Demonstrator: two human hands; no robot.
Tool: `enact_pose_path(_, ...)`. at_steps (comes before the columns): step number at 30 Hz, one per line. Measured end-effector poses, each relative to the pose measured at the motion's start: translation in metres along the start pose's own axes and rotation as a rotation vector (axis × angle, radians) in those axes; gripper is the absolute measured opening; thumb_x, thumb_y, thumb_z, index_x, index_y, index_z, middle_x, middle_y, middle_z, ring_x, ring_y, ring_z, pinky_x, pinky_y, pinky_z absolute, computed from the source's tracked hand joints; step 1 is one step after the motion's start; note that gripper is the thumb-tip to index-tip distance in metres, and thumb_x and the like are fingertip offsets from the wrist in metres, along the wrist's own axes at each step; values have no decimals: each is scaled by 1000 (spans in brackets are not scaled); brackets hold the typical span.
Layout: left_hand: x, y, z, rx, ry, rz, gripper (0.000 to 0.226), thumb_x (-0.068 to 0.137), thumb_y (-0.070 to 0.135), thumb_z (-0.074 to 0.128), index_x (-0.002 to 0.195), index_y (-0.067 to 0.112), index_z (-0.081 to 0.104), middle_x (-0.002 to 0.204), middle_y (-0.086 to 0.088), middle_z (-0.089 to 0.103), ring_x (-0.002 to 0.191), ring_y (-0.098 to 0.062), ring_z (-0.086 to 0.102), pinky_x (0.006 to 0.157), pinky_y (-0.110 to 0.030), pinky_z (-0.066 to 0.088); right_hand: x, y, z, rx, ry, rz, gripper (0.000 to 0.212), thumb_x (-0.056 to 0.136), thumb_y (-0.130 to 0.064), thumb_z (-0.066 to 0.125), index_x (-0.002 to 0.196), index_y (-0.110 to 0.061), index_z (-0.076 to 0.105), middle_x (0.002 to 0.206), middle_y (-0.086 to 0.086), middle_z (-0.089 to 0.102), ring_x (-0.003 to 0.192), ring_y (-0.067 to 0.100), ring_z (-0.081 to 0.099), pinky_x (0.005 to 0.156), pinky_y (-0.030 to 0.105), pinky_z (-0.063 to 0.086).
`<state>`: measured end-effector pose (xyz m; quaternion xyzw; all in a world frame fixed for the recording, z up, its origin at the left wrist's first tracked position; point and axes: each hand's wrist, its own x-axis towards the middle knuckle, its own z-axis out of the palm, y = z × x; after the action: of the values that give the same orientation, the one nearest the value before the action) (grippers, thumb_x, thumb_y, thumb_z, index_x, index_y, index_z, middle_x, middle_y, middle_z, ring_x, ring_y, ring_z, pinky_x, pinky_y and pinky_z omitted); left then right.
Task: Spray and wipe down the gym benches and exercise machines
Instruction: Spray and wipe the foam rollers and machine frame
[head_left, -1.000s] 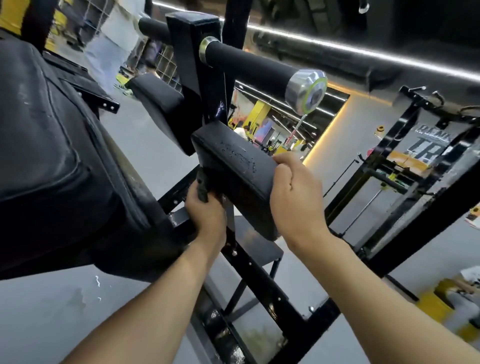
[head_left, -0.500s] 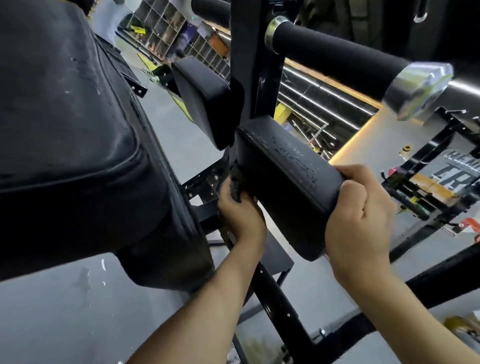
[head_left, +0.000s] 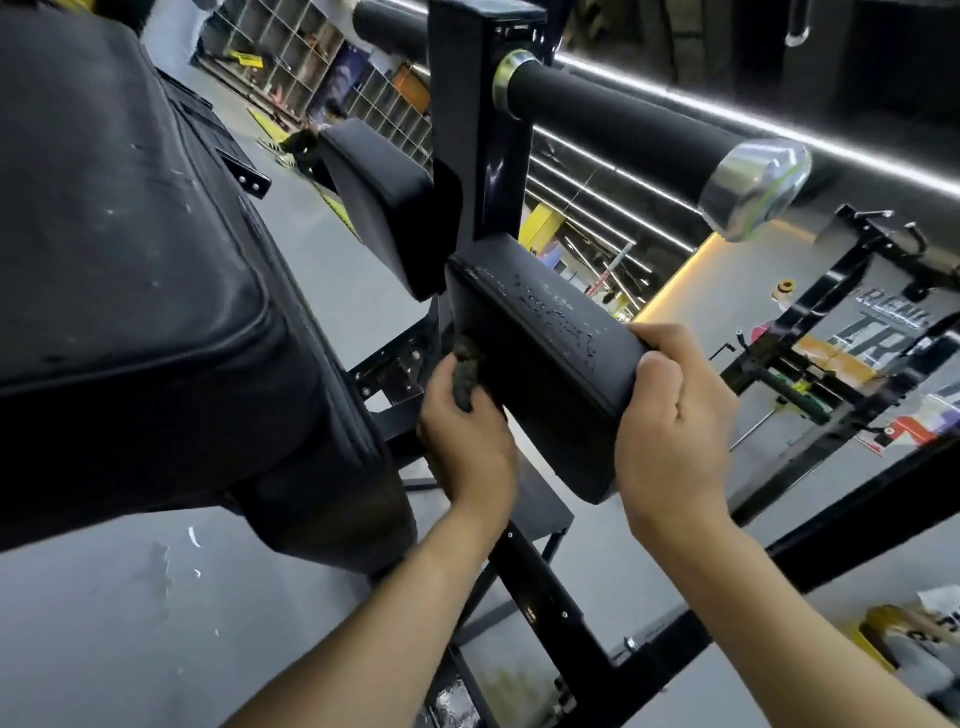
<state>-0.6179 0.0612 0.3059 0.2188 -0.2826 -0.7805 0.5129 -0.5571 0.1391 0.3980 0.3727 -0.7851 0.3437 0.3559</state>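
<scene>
Black pad (head_left: 540, 374) | right hand (head_left: 675, 415) grips edge | left hand (head_left: 467, 441) holds cloth (head_left: 467, 374)

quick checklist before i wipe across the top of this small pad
1. Cloth in hand: ok, the left hand grips a dark cloth at the pad's left edge.
2. Pad steadied: ok, the right hand grips its right end.
3. Spray applied: ok, droplets sit on the top face.
4. Top face wiped: not ok, the droplets lie unwiped.
5. Cloth clean enough: cannot tell, it is dark and bunched.
6. Spray bottle in reach: cannot tell, none in view.
</scene>
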Motion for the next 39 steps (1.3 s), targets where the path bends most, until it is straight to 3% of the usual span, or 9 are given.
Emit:
enact_pose_path(8, 22, 16, 6, -13, 71, -15, 41, 86, -12, 47, 115, 5, 71, 106, -8, 72, 102, -20, 67, 99, -41, 53, -2, -3, 0, -25, -21, 38, 32, 89, -19, 30, 95, -22, 61, 76, 6, 59, 67, 4, 49, 56, 26, 35)
enact_pose_path(12, -17, 18, -9, 4, -57, 71, 39, 90, -8, 51, 121, 9, 69, 111, -2, 72, 106, -12, 66, 96, -27, 53, -1, -1, 0, -38, -14, 42, 31, 89, -19, 30, 96, -23, 61, 77, 4, 59, 73, 7, 49, 59, 26, 36)
enact_pose_path(15, 14, 21, 2, -14, 36, 68, 36, 86, -7, 49, 109, 6, 73, 99, -7, 73, 95, -19, 68, 93, -41, 55, 0, 0, 1, -42, -17, 50, 30, 91, -20, 31, 97, -25, 60, 78, 0, 58, 75, 4, 50, 61, 26, 38)
enact_pose_path(17, 23, 29, 5, 12, 67, 13, 32, 87, -6, 50, 105, 5, 73, 95, -9, 73, 89, -20, 66, 90, -43, 55, 0, 0, 1, -45, -7, 52, 30, 91, -21, 31, 97, -26, 59, 78, -2, 58, 75, 2, 50, 62, 25, 37)
enact_pose_path(21, -6, 29, -10, 43, -61, 69, 28, 89, -3, 51, 109, 3, 70, 100, -13, 72, 98, -26, 66, 94, -39, 54, -1, -2, 0, -44, -2, 57, 31, 89, -21, 30, 97, -25, 60, 78, 1, 58, 79, 8, 49, 64, 29, 38)
enact_pose_path(27, 21, 50, 8, -33, 83, -35, 32, 94, -6, 50, 120, 2, 67, 111, -12, 70, 105, -23, 65, 96, -30, 50, -2, -3, 1, -38, -2, 84, 31, 89, -23, 29, 97, -26, 59, 80, 2, 59, 80, 9, 50, 68, 36, 43)
enact_pose_path(32, -2, 49, 1, -38, 35, 92, 38, 90, -7, 53, 123, 7, 67, 116, -7, 69, 110, -19, 65, 99, -33, 52, -1, -4, 1, -24, -5, 88, 31, 89, -22, 29, 96, -26, 59, 78, 4, 58, 75, 10, 48, 65, 32, 39)
enact_pose_path(35, 24, 60, 12, -91, 98, 26, 40, 90, -12, 49, 124, 3, 64, 118, -11, 69, 110, -22, 65, 97, -29, 51, -1, -3, 0, -46, -6, 90, 31, 90, -22, 30, 96, -26, 59, 78, 2, 58, 77, 9, 48, 65, 31, 40)
enact_pose_path(39, -2, 63, -3, -2, 1, 171, 43, 91, -11, 51, 128, 7, 63, 123, -4, 65, 115, -12, 62, 100, -20, 49, -1, -3, 2, -44, 7, 89, 31, 89, -21, 30, 97, -24, 60, 76, 0, 57, 75, 6, 49, 64, 28, 38)
